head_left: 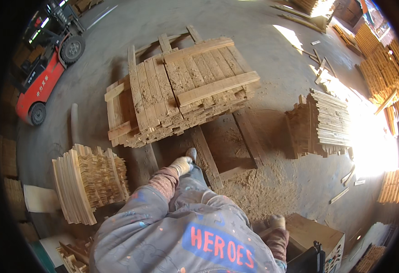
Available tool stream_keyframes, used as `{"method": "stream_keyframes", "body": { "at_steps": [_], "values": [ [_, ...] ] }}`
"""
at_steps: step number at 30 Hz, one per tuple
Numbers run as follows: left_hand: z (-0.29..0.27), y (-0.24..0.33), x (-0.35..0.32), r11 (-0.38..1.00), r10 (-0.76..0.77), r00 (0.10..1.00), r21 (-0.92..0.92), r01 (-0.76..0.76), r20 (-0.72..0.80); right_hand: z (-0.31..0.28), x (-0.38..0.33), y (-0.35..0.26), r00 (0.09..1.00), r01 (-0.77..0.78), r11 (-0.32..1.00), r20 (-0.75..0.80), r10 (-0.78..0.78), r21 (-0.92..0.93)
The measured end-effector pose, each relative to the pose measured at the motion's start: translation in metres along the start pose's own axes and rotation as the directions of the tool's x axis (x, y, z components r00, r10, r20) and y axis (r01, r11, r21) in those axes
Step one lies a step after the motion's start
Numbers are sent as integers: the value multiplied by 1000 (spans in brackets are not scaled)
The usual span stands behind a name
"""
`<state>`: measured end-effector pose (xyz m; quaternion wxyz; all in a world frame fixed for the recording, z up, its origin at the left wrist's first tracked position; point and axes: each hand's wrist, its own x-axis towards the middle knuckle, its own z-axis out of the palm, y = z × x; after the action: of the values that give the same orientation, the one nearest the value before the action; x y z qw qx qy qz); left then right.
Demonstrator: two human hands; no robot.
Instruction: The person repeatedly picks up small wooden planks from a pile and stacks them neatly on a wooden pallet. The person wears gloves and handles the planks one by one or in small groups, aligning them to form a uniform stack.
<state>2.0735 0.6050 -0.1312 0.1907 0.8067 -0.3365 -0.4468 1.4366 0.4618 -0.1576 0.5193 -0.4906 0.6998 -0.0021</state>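
My left hand (181,165), in a pale work glove, is over my leg, just behind my shoe (191,153). Its fingers are too small and foreshortened to read. On my right side, my right hand (277,222), gloved too, is beside the brown top of a box-shaped cabinet (315,230); its fingers do not show clearly. Ahead of me lies a broad stack of wooden boards (195,75), dusted with sawdust, with two loose planks (217,89) across its top. Wooden rails (207,157) on the floor run from under the stack toward me.
A red forklift (44,84) stands at the far left. Board stacks rise at near left (90,182) and right (329,120). Sawdust (272,193) covers the floor by the rails. Scrap strips (339,195) lie on the right, and a black machine part (317,257) is at lower right.
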Motion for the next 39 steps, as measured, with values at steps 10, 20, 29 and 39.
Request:
{"method": "stream_keyframes", "body": {
  "at_steps": [10,20,29,39],
  "values": [
    [-202,99,227,882,261,918,460,-101,-300,145,42,-321,957,278,939,-23,-288,-201],
    [-211,75,282,915,345,938,237,-328,-33,369,107,-603,935,-42,750,290,-203,660],
    [-376,111,430,913,404,876,53,-405,-265,348,113,-589,979,205,661,-144,-147,721],
    [-474,83,557,925,232,936,359,-127,-265,221,78,-470,864,284,813,-503,13,508]
  ]
}}
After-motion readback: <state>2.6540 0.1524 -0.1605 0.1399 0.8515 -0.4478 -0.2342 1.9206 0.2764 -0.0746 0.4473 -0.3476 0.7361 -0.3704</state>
